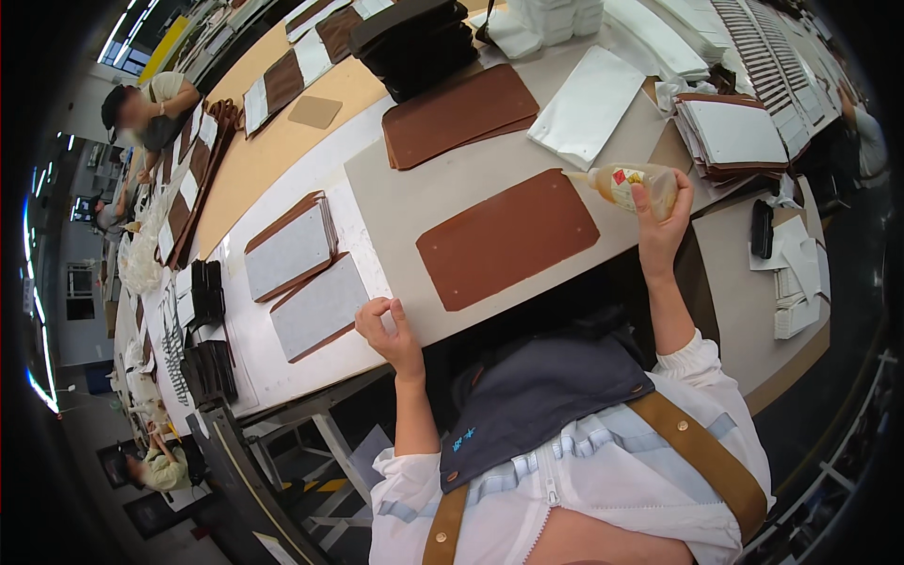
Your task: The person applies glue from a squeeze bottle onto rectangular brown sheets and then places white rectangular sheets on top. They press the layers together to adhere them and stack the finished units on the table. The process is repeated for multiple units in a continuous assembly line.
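Note:
My right hand (661,218) grips a squeeze bottle (625,186) of clear plastic with amber liquid inside. The bottle is tilted, its thin nozzle pointing left at the far right corner of a brown leather panel (508,240). Whether the tip touches the panel I cannot tell. That panel lies flat, with small holes near its corners. My left hand (391,337) is at the near table edge with its fingers curled in, and nothing shows in it. Beside it lie a grey-faced panel (320,306) with brown edges and a small stack of similar panels (292,252).
Brown leather panels (461,115), black stacked pieces (412,45) and a white sheet (591,105) lie farther back. A pile of brown and white panels (734,132) stands at the right. A side board (744,311) holds white pieces and a black case. Another person (155,113) works at the far left.

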Action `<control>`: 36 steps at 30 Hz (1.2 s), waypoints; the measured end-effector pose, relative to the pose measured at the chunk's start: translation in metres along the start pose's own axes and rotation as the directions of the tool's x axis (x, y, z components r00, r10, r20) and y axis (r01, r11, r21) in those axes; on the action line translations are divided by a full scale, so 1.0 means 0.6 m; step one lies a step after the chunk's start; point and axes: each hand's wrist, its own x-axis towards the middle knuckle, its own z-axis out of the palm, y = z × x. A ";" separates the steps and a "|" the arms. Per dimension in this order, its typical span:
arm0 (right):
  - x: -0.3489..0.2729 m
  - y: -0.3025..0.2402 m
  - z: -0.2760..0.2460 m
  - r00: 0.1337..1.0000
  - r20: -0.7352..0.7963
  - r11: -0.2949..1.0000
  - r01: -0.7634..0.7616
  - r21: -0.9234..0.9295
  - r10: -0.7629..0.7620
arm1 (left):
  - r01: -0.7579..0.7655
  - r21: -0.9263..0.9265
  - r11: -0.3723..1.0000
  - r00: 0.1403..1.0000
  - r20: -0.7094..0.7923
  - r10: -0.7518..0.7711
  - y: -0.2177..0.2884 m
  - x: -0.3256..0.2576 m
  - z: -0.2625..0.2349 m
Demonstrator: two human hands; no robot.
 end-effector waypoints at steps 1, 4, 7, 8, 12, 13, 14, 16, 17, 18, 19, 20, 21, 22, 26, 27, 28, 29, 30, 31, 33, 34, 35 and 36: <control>0.000 -0.001 0.000 1.000 0.002 1.000 0.007 -0.008 -0.007 | -0.018 0.010 1.000 1.000 0.015 0.018 -0.001 0.000 -0.002; -0.001 -0.004 0.001 1.000 0.008 0.999 0.023 -0.027 -0.023 | -0.062 0.035 0.997 0.997 0.047 0.060 -0.004 0.000 -0.005; -0.003 -0.004 0.001 0.999 0.013 0.999 0.035 -0.039 -0.035 | -0.072 0.050 0.996 0.996 0.047 0.070 -0.004 0.001 -0.005; -0.004 -0.005 0.003 0.999 0.013 0.998 0.042 -0.044 -0.041 | -0.069 0.054 0.996 0.997 0.045 0.067 -0.004 0.000 -0.005; -0.009 -0.012 0.009 0.998 0.034 0.998 0.052 -0.040 -0.051 | -0.075 0.073 0.995 0.997 0.040 0.073 0.002 0.001 -0.005; -0.011 -0.013 0.011 0.998 0.039 0.998 0.050 -0.035 -0.049 | -0.075 0.068 0.995 0.997 0.039 0.072 0.003 0.002 -0.005; -0.014 -0.015 0.013 0.998 0.044 0.998 0.048 -0.030 -0.047 | -0.074 0.064 0.995 0.997 0.038 0.071 0.004 0.003 -0.004; -0.019 -0.016 0.017 0.997 0.055 0.998 0.058 -0.038 -0.056 | -0.074 0.060 0.995 0.997 0.039 0.071 0.003 0.003 -0.004; -0.022 -0.016 0.019 0.996 0.062 0.996 0.070 -0.051 -0.066 | -0.075 0.062 0.995 0.997 0.042 0.072 0.002 0.003 -0.004; -0.025 -0.016 0.021 0.995 0.069 0.995 0.082 -0.063 -0.077 | -0.076 0.063 0.995 0.996 0.044 0.073 0.002 0.004 -0.004; -0.028 -0.018 0.024 0.994 0.081 0.996 0.081 -0.049 -0.077 | -0.077 0.064 0.995 0.996 0.044 0.074 0.001 0.003 -0.004; -0.031 -0.023 0.028 0.993 0.093 0.996 0.080 -0.034 -0.076 | -0.078 0.064 0.995 0.996 0.043 0.076 0.001 0.002 -0.004; -0.034 -0.027 0.033 0.992 0.105 0.997 0.079 -0.019 -0.076 | -0.079 0.065 0.995 0.996 0.042 0.077 0.000 0.002 -0.004; -0.037 -0.030 0.036 0.990 0.120 0.997 0.077 -0.012 -0.076 | -0.088 0.075 0.993 0.995 0.044 0.085 0.001 0.002 -0.004; -0.047 -0.041 0.054 0.978 0.185 0.995 0.085 0.046 -0.092 | -0.098 0.073 0.993 0.994 0.046 0.095 0.002 0.004 -0.005; -0.050 -0.043 0.058 0.974 0.203 0.994 0.090 0.067 -0.102 | -0.095 0.062 0.994 0.995 0.045 0.092 0.001 0.004 -0.005; -0.052 -0.045 0.063 0.970 0.219 0.993 0.091 0.076 -0.106 | -0.095 0.063 0.994 0.995 0.040 0.092 0.001 0.003 -0.005; -0.055 -0.046 0.068 0.966 0.236 0.992 0.093 0.084 -0.110 | -0.094 0.065 0.993 0.995 0.036 0.092 0.001 0.003 -0.005; -0.059 -0.048 0.073 0.961 0.252 0.991 0.094 0.093 -0.114 | -0.093 0.067 0.993 0.995 0.031 0.091 0.001 0.003 -0.006; -0.062 -0.052 0.079 0.957 0.264 0.989 0.085 0.124 -0.116 | -0.093 0.063 0.994 0.995 0.031 0.091 0.000 0.003 -0.005; -0.069 -0.060 0.091 0.950 0.289 0.981 0.066 0.185 -0.118 | -0.091 0.058 0.994 0.995 0.030 0.090 -0.002 0.002 -0.004; -0.072 -0.060 0.097 0.945 0.301 0.979 0.070 0.194 -0.127 | -0.099 0.067 0.993 0.995 0.028 0.097 0.000 0.003 -0.004; -0.075 -0.059 0.102 0.940 0.314 0.977 0.073 0.202 -0.135 | -0.106 0.076 0.991 0.994 0.027 0.104 0.004 0.005 -0.004; -0.079 -0.059 0.108 0.934 0.326 0.975 0.076 0.211 -0.144 | -0.113 0.085 0.990 0.993 0.025 0.112 0.006 0.006 -0.005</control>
